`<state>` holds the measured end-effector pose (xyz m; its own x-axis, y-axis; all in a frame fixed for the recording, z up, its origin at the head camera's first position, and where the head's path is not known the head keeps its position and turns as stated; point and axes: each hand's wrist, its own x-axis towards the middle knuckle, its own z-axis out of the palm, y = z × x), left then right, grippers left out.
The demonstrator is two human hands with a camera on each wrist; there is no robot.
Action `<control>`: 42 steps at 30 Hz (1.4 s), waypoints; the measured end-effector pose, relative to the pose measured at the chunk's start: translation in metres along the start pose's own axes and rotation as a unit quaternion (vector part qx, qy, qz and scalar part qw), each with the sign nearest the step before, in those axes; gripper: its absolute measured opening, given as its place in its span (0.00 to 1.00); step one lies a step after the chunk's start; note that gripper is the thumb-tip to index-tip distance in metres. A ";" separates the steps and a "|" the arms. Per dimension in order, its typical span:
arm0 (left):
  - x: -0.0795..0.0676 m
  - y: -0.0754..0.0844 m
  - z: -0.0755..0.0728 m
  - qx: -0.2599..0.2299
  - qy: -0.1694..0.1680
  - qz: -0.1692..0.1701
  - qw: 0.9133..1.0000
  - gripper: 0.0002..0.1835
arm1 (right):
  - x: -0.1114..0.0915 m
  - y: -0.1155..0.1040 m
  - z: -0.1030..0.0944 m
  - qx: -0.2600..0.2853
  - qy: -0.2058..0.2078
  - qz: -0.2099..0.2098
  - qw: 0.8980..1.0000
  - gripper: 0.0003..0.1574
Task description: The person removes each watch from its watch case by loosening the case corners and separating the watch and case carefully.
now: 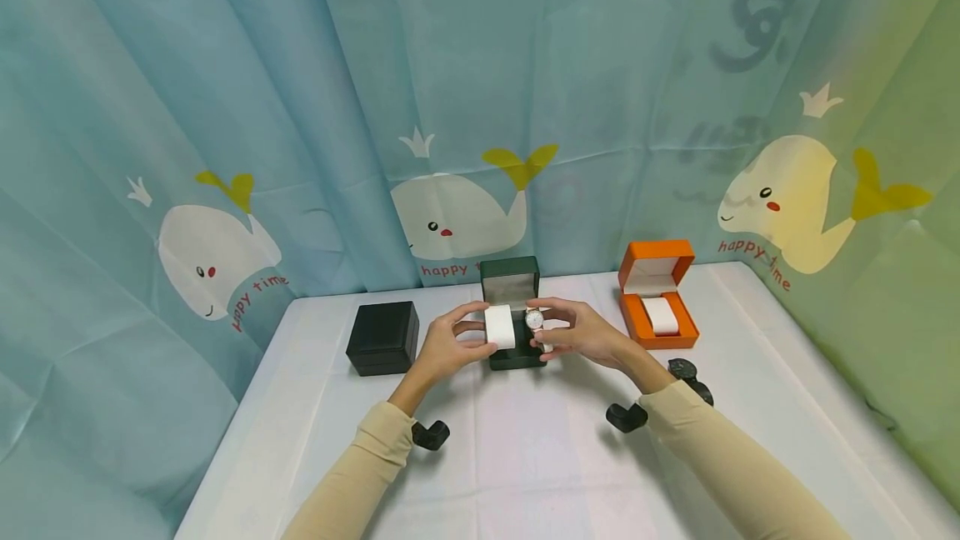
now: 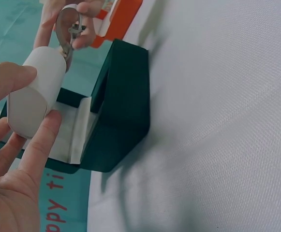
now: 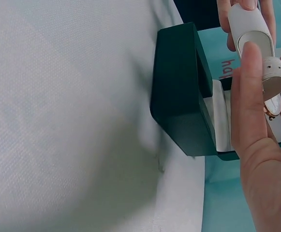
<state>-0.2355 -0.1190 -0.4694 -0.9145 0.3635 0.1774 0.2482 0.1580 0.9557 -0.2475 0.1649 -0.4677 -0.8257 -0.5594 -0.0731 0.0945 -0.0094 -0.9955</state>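
Note:
My left hand (image 1: 450, 347) grips a white watch cushion (image 1: 499, 327) by its ends, thumb on one side and fingers on the other in the left wrist view. Beside it, my right hand (image 1: 576, 332) pinches a wristwatch (image 1: 534, 320) with a white strap and a round white dial. The strap forms a loop close to the cushion's end in the left wrist view. Both hands are over an open dark green watch box (image 1: 510, 269), its lid raised at the back. In the right wrist view the cushion (image 3: 249, 21) overlaps the strap (image 3: 273, 67).
An open orange watch box (image 1: 657, 257) with a white cushion (image 1: 660, 315) stands at the right. A closed black box (image 1: 382, 338) sits at the left. Near my right forearm lies a black watch (image 1: 682, 370). A whale-print curtain (image 1: 465, 107) hangs behind the white table (image 1: 480, 457).

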 end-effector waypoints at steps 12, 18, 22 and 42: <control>0.001 0.000 -0.001 -0.002 0.009 -0.005 1.000 0.37 | -0.004 -0.002 0.002 -0.023 0.012 -0.007 1.000 0.43; 0.001 0.000 0.000 -0.002 0.010 -0.001 1.000 0.37 | -0.006 -0.002 0.004 -0.024 0.023 -0.008 0.999 0.44; 0.002 0.000 0.001 -0.002 0.009 0.002 1.000 0.37 | -0.007 -0.002 0.005 -0.042 0.032 -0.004 0.999 0.47; 0.009 0.005 -0.004 -0.012 0.021 0.010 1.000 0.36 | -0.019 0.005 0.028 -0.081 0.055 -0.015 0.995 0.44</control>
<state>-0.2434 -0.1185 -0.4621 -0.9218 0.3284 0.2061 0.2599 0.1291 0.9570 -0.2158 0.1518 -0.4693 -0.8832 -0.4672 -0.0405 -0.0151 0.1146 -0.9933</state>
